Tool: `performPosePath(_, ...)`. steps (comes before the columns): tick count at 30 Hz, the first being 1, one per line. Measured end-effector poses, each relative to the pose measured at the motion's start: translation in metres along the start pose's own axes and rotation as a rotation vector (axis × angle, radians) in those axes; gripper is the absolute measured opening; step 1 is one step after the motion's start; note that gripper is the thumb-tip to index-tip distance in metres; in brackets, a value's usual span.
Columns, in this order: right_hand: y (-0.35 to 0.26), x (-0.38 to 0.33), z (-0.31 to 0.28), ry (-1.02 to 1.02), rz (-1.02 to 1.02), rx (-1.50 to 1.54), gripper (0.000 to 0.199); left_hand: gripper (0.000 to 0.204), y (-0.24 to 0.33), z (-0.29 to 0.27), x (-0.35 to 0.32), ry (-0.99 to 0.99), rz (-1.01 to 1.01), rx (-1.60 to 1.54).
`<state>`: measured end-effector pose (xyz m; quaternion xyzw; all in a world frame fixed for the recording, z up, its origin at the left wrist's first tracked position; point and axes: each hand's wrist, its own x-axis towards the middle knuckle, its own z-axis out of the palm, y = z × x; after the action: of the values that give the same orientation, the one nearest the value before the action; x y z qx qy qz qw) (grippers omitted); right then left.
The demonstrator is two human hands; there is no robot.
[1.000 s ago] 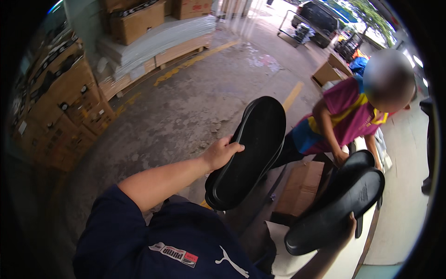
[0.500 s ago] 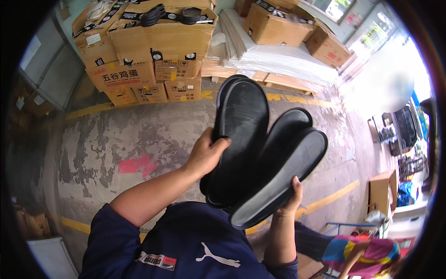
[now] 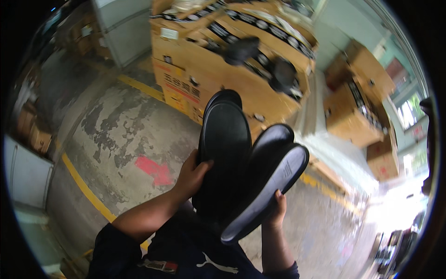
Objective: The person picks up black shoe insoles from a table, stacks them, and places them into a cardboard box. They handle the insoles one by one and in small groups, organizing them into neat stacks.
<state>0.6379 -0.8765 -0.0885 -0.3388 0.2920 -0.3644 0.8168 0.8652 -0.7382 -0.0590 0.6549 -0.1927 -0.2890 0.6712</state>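
Note:
Two overlapping black shoe soles [image 3: 225,139] are gripped by my left hand [image 3: 189,176], its thumb lying over the front sole's edge. My right hand [image 3: 277,210] grips a second overlapping pair of black soles [image 3: 265,190] by the outer edge. The right pair leans to the right, its front sole catching light along a raised rim. Both pairs meet low down in front of my dark shirt, their upper ends fanned apart. My fingers behind the soles are hidden.
Ahead stands a large open cardboard box [image 3: 223,74] on stacked cartons, with blurred black soles [image 3: 241,50] on top. More cartons [image 3: 355,114] sit at the right on a plastic-wrapped stack. The worn floor [image 3: 116,139] carries a red arrow [image 3: 154,170] and yellow lines.
My view has turned left and come closer to the large box, which looks bigger and further right. Both hands keep hold of their soles. The person at lower right is out of view.

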Motion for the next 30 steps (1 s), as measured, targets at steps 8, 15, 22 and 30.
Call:
performPosePath(8, 0.058, 0.161, 0.152, -0.125, 0.090, 0.096, 0.069, 0.039, 0.032, -0.163, 0.173, 0.218, 0.185, -0.260)
performPosePath(15, 0.066, 0.227, 0.280, 0.002, -0.145, 0.052, 0.063, 0.037, 0.126, -0.252, 0.329, 0.058, 0.214, -0.242)
performPosePath(22, 0.062, 0.270, 0.314, -0.007, -0.398, 0.053, 0.058, 0.039, 0.181, -0.229, 0.464, -0.126, 0.227, -0.075)
performPosePath(30, 0.034, 0.316, 0.301, 0.160, -0.505, 0.259, 0.065, 0.044, 0.206, -0.150, 0.579, -0.287, 0.228, 0.146)
